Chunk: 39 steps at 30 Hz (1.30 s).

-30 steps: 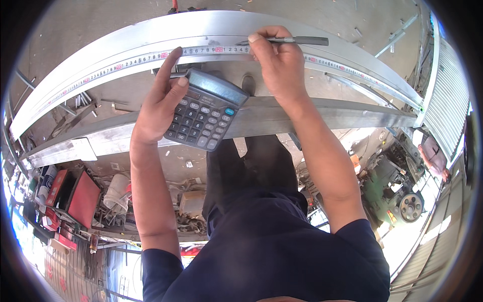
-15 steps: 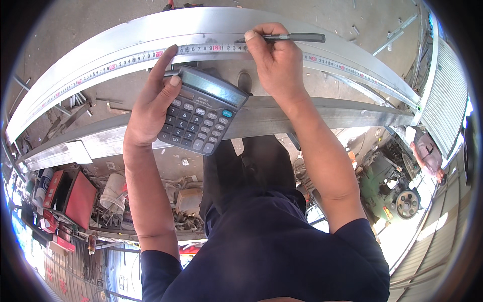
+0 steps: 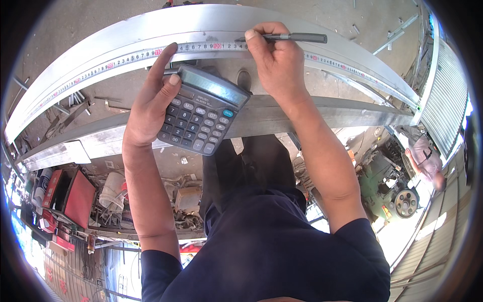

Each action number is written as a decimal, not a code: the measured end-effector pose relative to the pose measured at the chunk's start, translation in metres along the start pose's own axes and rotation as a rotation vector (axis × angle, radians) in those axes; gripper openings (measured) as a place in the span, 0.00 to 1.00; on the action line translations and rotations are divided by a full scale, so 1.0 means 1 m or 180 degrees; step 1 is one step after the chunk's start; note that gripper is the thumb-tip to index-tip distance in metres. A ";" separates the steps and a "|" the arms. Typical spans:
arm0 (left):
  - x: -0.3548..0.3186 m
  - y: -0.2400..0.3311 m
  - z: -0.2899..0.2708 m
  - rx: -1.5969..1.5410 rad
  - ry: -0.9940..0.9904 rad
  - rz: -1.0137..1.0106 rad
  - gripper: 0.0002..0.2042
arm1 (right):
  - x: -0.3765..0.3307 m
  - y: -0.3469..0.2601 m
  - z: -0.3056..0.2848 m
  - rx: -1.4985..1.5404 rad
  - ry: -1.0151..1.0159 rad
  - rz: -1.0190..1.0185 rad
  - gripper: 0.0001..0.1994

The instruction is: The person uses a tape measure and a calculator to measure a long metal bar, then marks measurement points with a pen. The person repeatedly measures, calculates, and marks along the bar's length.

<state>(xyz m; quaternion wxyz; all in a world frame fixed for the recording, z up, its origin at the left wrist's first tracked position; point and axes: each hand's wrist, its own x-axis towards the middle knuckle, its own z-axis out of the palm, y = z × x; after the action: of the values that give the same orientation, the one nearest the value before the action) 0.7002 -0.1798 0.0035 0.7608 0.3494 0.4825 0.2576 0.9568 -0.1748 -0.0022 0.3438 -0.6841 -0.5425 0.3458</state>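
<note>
While the long metal beam (image 3: 126, 30) spans the view from lower left to far right, a measuring tape (image 3: 100, 68) lies flat along its top face and serves as the reference for all positions. The left hand (image 3: 151, 105) holds a dark desk calculator (image 3: 204, 113) just below the tape: the palm and curled fingers support the left edge of the body, the thumb rests on the upper left of the keypad, and the index finger extends upward so that its tip touches the tape. The grip of this hand is therefore closed around the calculator. The right hand (image 3: 276, 65) is to the right of that finger, on the tape, with its grip narrow and pinched around a black pen (image 3: 289, 38). The pen lies nearly parallel to the tape, its tip at the tape's edge and its cap end pointing right. The right hand covers a section of the tape, and the fingers under the calculator are hidden. A second metal rail (image 3: 322, 113) runs below the calculator, partly covered by both forearms. The tape markings towards the far right are too small to make out.
</note>
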 end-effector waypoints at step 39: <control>0.000 -0.001 0.000 -0.0065 -0.0005 -0.0033 0.33 | 0.000 0.000 0.002 -0.0071 -0.0028 -0.0062 0.11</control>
<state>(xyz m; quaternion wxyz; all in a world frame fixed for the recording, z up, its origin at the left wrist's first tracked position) 0.7004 -0.1805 0.0031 0.7660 0.3393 0.4810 0.2583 0.9552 -0.1747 -0.0037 0.3372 -0.6810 -0.5544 0.3394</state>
